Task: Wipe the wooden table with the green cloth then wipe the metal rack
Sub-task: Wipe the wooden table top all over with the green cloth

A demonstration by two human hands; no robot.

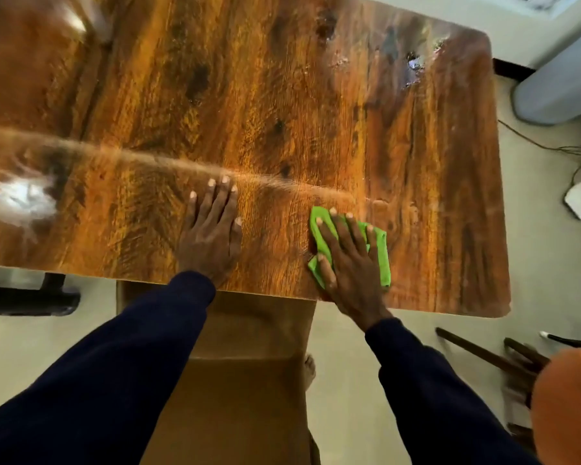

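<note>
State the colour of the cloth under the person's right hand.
Bright green: the cloth lies flat under the right hand on the wooden table, seen in the head view.

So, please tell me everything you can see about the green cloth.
The green cloth is bright lime green, soft fabric as it looks, folded or bunched into a small pad. It lies flat on the wooden table, close to its near edge, toward the right end. The right hand presses on it with spread, straight fingers and covers its middle, so only its edges show. Nothing else touches it.
</note>
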